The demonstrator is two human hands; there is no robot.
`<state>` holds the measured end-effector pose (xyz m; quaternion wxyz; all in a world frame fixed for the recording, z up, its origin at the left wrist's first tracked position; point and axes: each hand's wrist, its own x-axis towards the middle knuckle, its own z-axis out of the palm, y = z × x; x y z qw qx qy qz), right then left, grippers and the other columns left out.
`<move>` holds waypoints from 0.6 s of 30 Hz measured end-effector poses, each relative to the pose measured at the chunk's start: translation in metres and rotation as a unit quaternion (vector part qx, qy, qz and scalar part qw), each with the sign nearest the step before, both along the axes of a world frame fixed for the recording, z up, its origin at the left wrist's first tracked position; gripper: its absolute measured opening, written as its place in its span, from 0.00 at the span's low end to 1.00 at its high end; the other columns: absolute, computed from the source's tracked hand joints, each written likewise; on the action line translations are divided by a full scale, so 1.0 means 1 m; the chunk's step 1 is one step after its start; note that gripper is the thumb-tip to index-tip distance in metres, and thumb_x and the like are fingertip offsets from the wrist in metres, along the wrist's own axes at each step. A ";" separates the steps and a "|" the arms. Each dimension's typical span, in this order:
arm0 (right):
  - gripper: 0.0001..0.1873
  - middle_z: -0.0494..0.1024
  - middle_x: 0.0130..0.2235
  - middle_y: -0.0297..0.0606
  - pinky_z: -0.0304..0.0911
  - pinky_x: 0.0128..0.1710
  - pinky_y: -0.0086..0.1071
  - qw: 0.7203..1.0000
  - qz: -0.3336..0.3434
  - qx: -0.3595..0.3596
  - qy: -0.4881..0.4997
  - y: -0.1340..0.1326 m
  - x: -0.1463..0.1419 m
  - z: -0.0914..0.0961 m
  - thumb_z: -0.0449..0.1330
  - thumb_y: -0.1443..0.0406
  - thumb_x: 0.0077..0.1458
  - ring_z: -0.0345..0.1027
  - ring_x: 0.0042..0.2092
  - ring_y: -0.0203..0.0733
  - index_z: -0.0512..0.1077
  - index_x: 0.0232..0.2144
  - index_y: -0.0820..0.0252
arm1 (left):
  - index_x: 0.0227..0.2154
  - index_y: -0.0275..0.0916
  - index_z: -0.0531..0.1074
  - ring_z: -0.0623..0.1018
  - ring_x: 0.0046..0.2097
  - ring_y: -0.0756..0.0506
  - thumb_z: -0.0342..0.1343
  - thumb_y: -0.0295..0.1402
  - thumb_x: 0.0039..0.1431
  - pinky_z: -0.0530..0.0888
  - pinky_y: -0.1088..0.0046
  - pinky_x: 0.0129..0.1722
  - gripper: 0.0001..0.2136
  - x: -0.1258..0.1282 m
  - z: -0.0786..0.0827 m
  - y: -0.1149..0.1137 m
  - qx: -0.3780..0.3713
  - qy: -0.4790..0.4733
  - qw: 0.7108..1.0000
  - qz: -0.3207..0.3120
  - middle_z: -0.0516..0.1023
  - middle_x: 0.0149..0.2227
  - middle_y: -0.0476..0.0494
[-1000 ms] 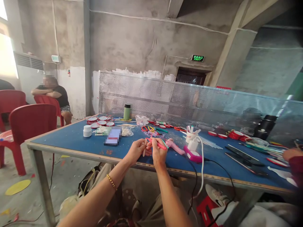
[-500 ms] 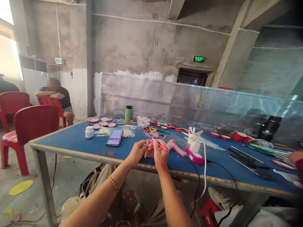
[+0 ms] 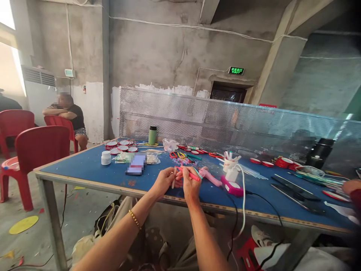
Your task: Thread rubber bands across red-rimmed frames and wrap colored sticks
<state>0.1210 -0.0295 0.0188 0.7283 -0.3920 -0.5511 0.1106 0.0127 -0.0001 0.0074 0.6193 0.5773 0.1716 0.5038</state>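
My left hand (image 3: 167, 178) is closed, its fingertips pinching a small flat wooden stick (image 3: 174, 177) held upright. Close on its right, my right hand (image 3: 192, 181) grips a red pen (image 3: 194, 175) like a writing tool, with the pen's far end pointing toward the stick. Whether the pen's tip touches the stick cannot be made out. Both hands are just above the table's front edge. Beyond them on the blue table (image 3: 90, 169) lies a pile of small pink and purple pieces (image 3: 184, 161). A pink tool (image 3: 211, 177) lies just right of my right hand.
A phone (image 3: 136, 164) and a white jar (image 3: 106, 158) stand at left, with a green bottle (image 3: 152, 135) behind. To the right are a cup of pens (image 3: 230, 163), a magenta box (image 3: 232, 186) with cables and a black device (image 3: 296, 197). Another person's hand (image 3: 351, 186) is at far right.
My hands keep nearly the same pose around the stick and the pen. The view has shifted very slightly; nothing was picked up or let go.
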 end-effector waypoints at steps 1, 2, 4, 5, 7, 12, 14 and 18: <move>0.12 0.78 0.25 0.33 0.69 0.25 0.29 1.000 0.001 0.000 -0.001 0.000 0.000 0.000 0.56 0.59 0.61 0.72 0.23 0.37 0.74 0.32 0.60 | 0.31 0.38 0.69 0.77 0.25 0.49 0.64 0.49 0.50 0.76 0.72 0.30 0.19 0.000 0.000 0.000 0.000 -0.001 1.000 0.000 0.77 0.26 0.50; 0.12 0.78 0.25 0.33 0.69 0.25 0.29 1.000 0.002 0.000 -0.002 0.000 0.000 0.000 0.56 0.59 0.61 0.72 0.23 0.36 0.74 0.32 0.60 | 0.31 0.38 0.69 0.77 0.25 0.49 0.64 0.49 0.50 0.77 0.71 0.30 0.19 0.000 0.000 0.000 -0.001 -0.001 1.000 0.000 0.77 0.26 0.50; 0.12 0.77 0.25 0.32 0.69 0.25 0.29 1.000 0.004 0.000 -0.003 -0.001 0.000 0.000 0.57 0.59 0.60 0.72 0.23 0.36 0.74 0.30 0.60 | 0.32 0.38 0.70 0.78 0.25 0.49 0.64 0.49 0.50 0.77 0.71 0.31 0.19 0.000 0.000 0.000 -0.002 -0.002 1.000 -0.001 0.77 0.26 0.50; 0.12 0.77 0.25 0.32 0.69 0.25 0.30 1.000 0.005 -0.001 -0.003 -0.001 0.000 0.000 0.57 0.59 0.60 0.72 0.23 0.36 0.74 0.30 0.60 | 0.32 0.38 0.70 0.78 0.25 0.49 0.64 0.49 0.50 0.77 0.71 0.31 0.19 0.001 0.000 0.000 -0.002 -0.003 1.000 -0.001 0.77 0.26 0.50; 0.12 0.77 0.25 0.33 0.69 0.25 0.30 1.000 0.006 -0.002 -0.002 -0.001 -0.001 0.000 0.57 0.58 0.60 0.72 0.22 0.36 0.73 0.30 0.59 | 0.32 0.38 0.70 0.78 0.25 0.48 0.64 0.49 0.50 0.77 0.71 0.31 0.19 0.001 0.000 0.000 -0.003 -0.004 1.000 -0.002 0.77 0.26 0.49; 0.13 0.78 0.25 0.33 0.69 0.24 0.30 1.000 0.008 -0.005 -0.002 -0.001 -0.001 0.000 0.58 0.57 0.60 0.72 0.22 0.37 0.73 0.29 0.59 | 0.31 0.38 0.70 0.79 0.25 0.48 0.64 0.49 0.50 0.77 0.71 0.30 0.18 0.001 -0.001 0.000 -0.003 -0.005 1.000 -0.001 0.77 0.26 0.49; 0.13 0.78 0.25 0.33 0.69 0.24 0.30 1.000 0.008 -0.006 -0.003 0.000 -0.001 0.000 0.58 0.57 0.60 0.72 0.22 0.37 0.73 0.30 0.59 | 0.32 0.38 0.70 0.79 0.26 0.48 0.63 0.48 0.50 0.77 0.71 0.31 0.18 0.001 -0.001 0.001 -0.002 -0.004 1.000 -0.002 0.77 0.26 0.49; 0.12 0.78 0.25 0.33 0.68 0.24 0.29 1.000 0.001 -0.009 -0.006 0.000 -0.001 0.000 0.57 0.58 0.60 0.72 0.23 0.36 0.73 0.29 0.59 | 0.32 0.38 0.70 0.79 0.26 0.48 0.63 0.49 0.51 0.77 0.71 0.31 0.18 0.001 -0.001 0.001 0.001 -0.002 1.000 -0.002 0.78 0.26 0.49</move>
